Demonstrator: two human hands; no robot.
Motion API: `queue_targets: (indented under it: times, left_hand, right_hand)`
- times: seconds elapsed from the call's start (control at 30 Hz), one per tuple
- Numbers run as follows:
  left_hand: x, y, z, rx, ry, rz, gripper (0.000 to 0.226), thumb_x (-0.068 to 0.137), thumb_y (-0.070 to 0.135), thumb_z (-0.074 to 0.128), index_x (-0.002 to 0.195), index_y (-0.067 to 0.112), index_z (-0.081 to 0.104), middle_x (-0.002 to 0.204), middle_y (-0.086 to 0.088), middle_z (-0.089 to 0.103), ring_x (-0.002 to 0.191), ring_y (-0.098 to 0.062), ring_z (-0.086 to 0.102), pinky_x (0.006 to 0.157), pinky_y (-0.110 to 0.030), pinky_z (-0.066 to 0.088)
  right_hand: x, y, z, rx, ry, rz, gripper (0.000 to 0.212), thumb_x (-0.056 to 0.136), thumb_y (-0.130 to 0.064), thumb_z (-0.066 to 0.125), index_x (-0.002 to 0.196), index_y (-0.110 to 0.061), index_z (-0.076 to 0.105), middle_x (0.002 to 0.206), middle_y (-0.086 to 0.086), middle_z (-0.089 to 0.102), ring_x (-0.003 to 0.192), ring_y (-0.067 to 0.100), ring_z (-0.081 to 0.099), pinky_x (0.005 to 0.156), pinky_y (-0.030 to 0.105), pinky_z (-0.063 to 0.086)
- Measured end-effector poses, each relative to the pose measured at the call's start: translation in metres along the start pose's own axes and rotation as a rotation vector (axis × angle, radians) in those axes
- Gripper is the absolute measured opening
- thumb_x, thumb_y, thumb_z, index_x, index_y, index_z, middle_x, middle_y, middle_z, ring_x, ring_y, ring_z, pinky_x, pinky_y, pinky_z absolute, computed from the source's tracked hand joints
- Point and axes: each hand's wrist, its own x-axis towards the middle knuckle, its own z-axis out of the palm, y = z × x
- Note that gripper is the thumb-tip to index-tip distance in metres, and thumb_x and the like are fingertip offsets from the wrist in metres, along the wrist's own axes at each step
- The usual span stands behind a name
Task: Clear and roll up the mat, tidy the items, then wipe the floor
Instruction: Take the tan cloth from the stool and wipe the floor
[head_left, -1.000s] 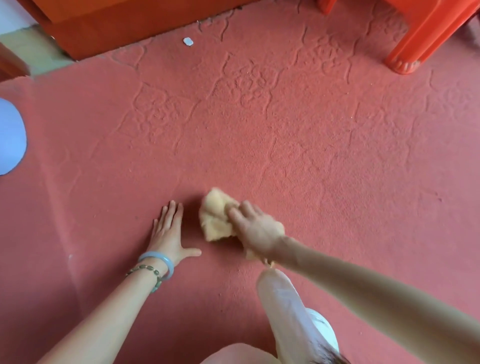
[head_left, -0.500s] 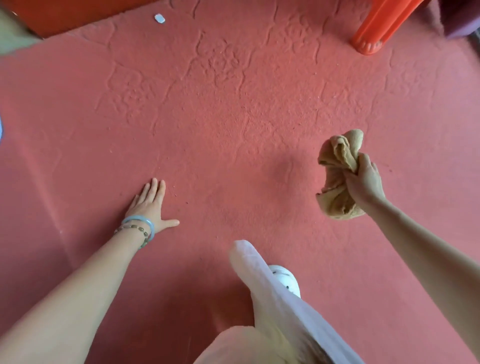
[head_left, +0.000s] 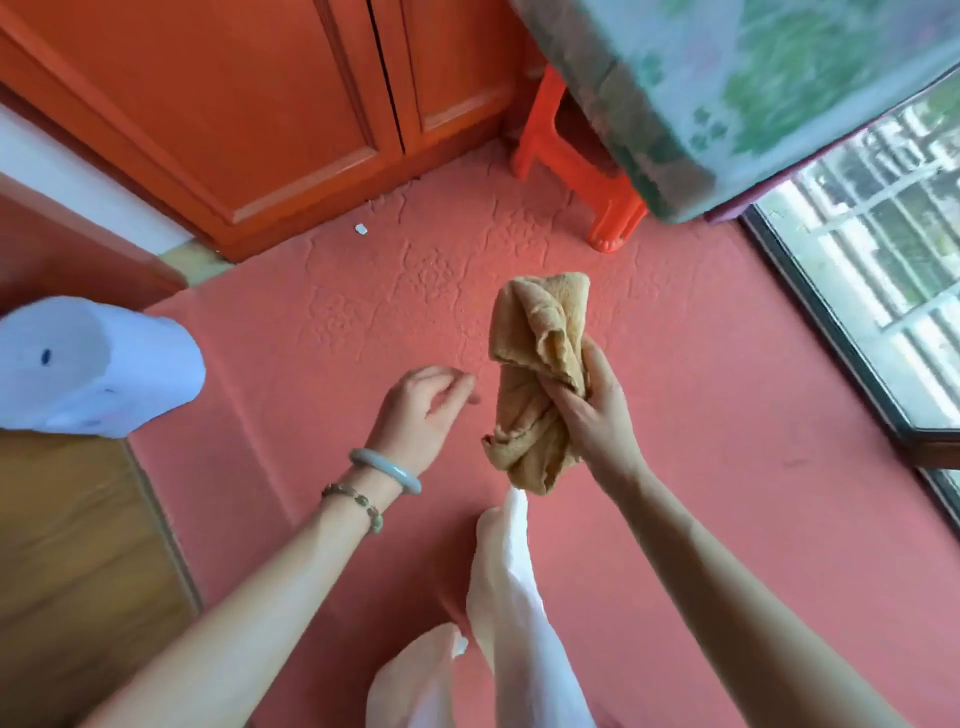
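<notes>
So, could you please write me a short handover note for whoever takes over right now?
Right hand: grips the bunched tan cloth, held above the red floor.
Left hand: open, fingers loosely curled, holding nothing, beside the cloth.
Done: no mat shows in view, so that part looks finished.
Left: wiping, it seems; a small white scrap lies on the floor near the orange cabinet, left of the red stool.
</notes>
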Motion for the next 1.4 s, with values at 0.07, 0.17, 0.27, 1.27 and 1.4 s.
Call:
queue_targets:
  times: [0.07,0.17,0.27,1.27,1.4]
  left_hand:
    - [-0.020,0.074,-0.025,-0.128,-0.024,-0.018,0.030,0.087,0.042,0.051,0.095,0.018,0.068,0.100,0.010,0.062,0.099,-0.002,0.057,0.090,-0.015,0.041]
    - [-0.039,0.162,-0.056,-0.318,-0.183,-0.119,0.053,0.077,0.061,0.054,0.123,0.035,0.047,0.129,0.011,0.048,0.123,-0.004,0.046,0.100,-0.023,0.041]
    - [-0.046,0.233,-0.077,-0.362,-0.282,-0.081,0.083,0.067,0.071,0.060,0.134,0.032,0.033,0.138,0.008,0.042,0.127,0.002,0.039,0.100,-0.020,0.040]
    - [0.279,0.399,-0.201,-0.237,-0.659,0.100,0.101,0.049,0.050,0.085,0.132,0.028,0.032,0.125,0.009,0.057,0.116,-0.004,0.053,0.106,-0.034,0.038]
    - [0.316,0.398,-0.176,-0.188,-0.487,0.039,0.062,0.052,0.021,0.072,0.110,0.026,0.049,0.108,0.002,0.064,0.107,-0.015,0.059,0.102,-0.038,0.042]
  right_hand:
    - [-0.027,-0.066,-0.017,0.061,-0.019,0.010,0.048,0.081,-0.023,0.058,0.127,-0.011,0.050,0.112,-0.001,0.062,0.097,0.000,0.058,0.084,0.015,0.046]
    - [-0.060,-0.148,-0.042,0.106,-0.081,0.014,0.055,0.078,-0.023,0.063,0.129,-0.014,0.047,0.113,-0.003,0.062,0.099,-0.001,0.059,0.084,0.013,0.045]
    - [-0.081,-0.207,-0.063,0.114,-0.173,0.036,0.088,0.065,-0.036,0.072,0.142,-0.019,0.032,0.129,-0.004,0.055,0.115,0.003,0.055,0.095,0.018,0.044]
    - [0.107,-0.437,-0.086,0.440,0.343,-0.069,0.043,0.090,-0.007,0.057,0.126,-0.029,0.050,0.118,-0.001,0.064,0.105,0.010,0.062,0.085,0.024,0.049]
    - [0.128,-0.425,-0.113,0.464,0.452,-0.015,0.034,0.086,-0.013,0.056,0.119,-0.021,0.055,0.110,-0.001,0.066,0.097,0.006,0.062,0.079,0.017,0.047]
